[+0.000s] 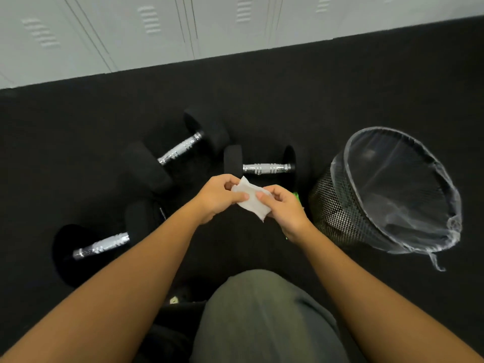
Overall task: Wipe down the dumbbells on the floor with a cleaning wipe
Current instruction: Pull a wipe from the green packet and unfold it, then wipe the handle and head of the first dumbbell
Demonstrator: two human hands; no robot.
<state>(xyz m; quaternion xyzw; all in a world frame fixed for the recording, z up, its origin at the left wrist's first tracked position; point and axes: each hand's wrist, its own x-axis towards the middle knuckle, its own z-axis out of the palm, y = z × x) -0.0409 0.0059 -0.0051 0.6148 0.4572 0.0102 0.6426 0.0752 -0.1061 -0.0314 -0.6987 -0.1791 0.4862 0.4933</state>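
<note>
Three black dumbbells with chrome handles lie on the dark floor: one at the back (180, 149), one to the right of it (265, 168), one at the near left (100, 246). Both hands hold a folded white cleaning wipe (252, 199) in the air just in front of the right dumbbell. My left hand (220, 196) pinches its left side between thumb and fingers. My right hand (284, 208) pinches its right side. The wipe touches no dumbbell.
A black mesh waste bin (337, 208) lined with a clear bag stands at the right. A green object (297, 197) shows partly behind my right hand. Pale lockers (157, 30) run along the far wall. My knee in grey trousers (262, 318) fills the bottom centre.
</note>
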